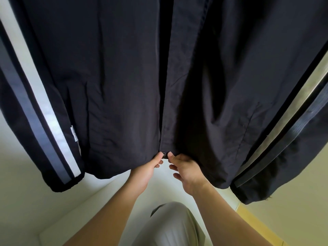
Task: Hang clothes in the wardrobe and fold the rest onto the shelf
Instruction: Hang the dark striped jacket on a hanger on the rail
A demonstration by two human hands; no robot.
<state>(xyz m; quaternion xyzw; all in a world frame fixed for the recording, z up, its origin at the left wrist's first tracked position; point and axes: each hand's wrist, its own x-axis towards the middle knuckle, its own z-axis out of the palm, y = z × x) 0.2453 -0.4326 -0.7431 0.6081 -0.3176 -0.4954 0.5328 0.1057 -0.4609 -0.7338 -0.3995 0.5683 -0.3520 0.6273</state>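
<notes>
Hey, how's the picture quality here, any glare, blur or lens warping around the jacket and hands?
Head view: wide-angle warp fans the dark jacket outward; the white stripe catches a bright sheen; black folds lose detail in shadow; left hand and right hand look sharp.

The black jacket (pixel 115 68) is cut off by the top and side edges.

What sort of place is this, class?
Probably a home wardrobe: a dark jacket hangs from above, pale walls close behind, with left hand and right hand pinching its hem.
</notes>
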